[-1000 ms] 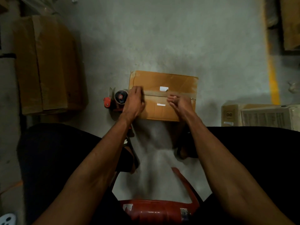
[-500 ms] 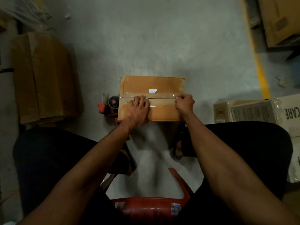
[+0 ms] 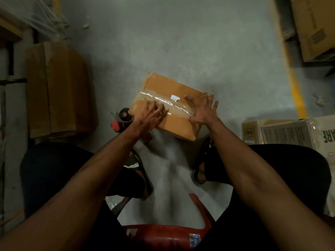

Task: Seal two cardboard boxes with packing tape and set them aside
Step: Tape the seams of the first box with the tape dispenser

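A brown cardboard box (image 3: pixel 161 86) lies on the concrete floor in front of my knees, turned at an angle. A strip of clear packing tape (image 3: pixel 174 104) runs along its top seam. My left hand (image 3: pixel 150 115) rests on the box's near left part, fingers on the tape. My right hand (image 3: pixel 201 109) presses flat on the box's right end with its fingers spread. A red and black tape dispenser (image 3: pixel 121 117) sits on the floor against the box's left side, just beside my left wrist.
A tall brown box (image 3: pixel 56 91) stands at the left. A pale printed carton (image 3: pixel 282 131) lies at the right by my knee. Another box (image 3: pixel 315 28) sits at top right beyond a yellow floor line (image 3: pixel 297 98). A red stool (image 3: pixel 163 236) is under me.
The box has turned from square-on to a slanted position. My right hand has opened from a curled grip at the box's edge to a flat, spread press. The left hand stays on the tape.
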Demonstrator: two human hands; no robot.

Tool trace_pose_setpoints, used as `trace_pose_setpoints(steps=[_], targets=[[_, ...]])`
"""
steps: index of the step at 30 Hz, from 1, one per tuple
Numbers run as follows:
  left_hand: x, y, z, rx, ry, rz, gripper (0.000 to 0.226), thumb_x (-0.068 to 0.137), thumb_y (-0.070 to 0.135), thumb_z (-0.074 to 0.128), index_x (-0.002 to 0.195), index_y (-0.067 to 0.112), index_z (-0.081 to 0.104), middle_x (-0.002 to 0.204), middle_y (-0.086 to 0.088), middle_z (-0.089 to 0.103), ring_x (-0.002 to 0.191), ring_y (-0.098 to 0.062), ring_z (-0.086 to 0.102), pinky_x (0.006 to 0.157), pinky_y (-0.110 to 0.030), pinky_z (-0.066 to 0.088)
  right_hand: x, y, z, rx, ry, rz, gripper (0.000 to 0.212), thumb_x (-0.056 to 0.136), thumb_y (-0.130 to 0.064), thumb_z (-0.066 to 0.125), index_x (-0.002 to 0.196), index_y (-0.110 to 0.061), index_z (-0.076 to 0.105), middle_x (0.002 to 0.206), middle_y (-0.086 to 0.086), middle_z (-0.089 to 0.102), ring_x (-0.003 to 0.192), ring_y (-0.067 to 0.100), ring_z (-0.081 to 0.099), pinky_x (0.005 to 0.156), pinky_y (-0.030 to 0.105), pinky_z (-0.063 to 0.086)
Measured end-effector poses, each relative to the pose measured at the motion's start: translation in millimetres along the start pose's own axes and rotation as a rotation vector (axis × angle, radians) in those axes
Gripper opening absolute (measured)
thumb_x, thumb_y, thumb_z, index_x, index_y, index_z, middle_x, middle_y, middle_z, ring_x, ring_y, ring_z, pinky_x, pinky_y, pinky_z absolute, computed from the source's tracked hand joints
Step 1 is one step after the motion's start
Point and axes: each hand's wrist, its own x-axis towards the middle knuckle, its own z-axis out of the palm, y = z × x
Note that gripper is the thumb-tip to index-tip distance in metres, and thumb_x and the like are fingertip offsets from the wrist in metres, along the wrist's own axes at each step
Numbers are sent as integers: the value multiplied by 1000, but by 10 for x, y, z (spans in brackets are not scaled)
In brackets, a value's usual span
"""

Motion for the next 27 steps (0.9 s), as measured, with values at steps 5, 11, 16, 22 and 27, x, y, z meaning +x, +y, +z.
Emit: trace_pose_setpoints(steps=[5, 11, 16, 22, 27], targets=[[-21, 16, 42, -337, -106, -373, 79, 101, 26, 53, 158, 47, 2, 155, -28, 14, 127, -51, 40, 100, -58, 42, -205, -71, 136, 18, -39, 114, 98, 76, -73, 66, 152, -57, 5, 154, 28, 17, 124, 52, 50, 112, 65, 25], [0, 74, 56, -887, -18, -495, 63, 92, 26, 55, 151, 41, 35, 154, -26, 14, 117, -53, 50, 107, -53, 44, -682, -405, 406, 205, -146, 171, 92, 83, -72, 62, 153, -48, 7, 142, 21, 30, 116, 47, 55, 102, 53, 43], [-188, 75, 79, -948, -26, -475, 66, 88, 26, 61, 149, 39, 41, 150, -20, 19, 118, -47, 48, 110, -50, 43, -695, -392, 374, 212, -281, 142, 105, 78, -63, 75, 154, -43, 4, 146, 23, 35, 124, 48, 52, 104, 53, 43], [-511, 145, 359, -1315, 190, -842, 27, 96, 12, 57, 123, 8, 53, 125, -8, 47, 98, -22, 58, 90, -34, 48, -416, -935, 47, -186, -184, 71, 58, 85, -42, 75, 134, -23, 52, 136, 12, 54, 119, 34, 57, 93, 47, 53], [-482, 266, 764, -1764, -116, -1405, 24, 95, 10, 56, 75, 21, 49, 83, -7, 61, 65, -19, 57, 55, -22, 43, -254, -1585, 287, 23, -10, -296, 80, 80, -29, 83, 148, -30, 40, 145, 8, 37, 127, 30, 46, 95, 42, 50]])
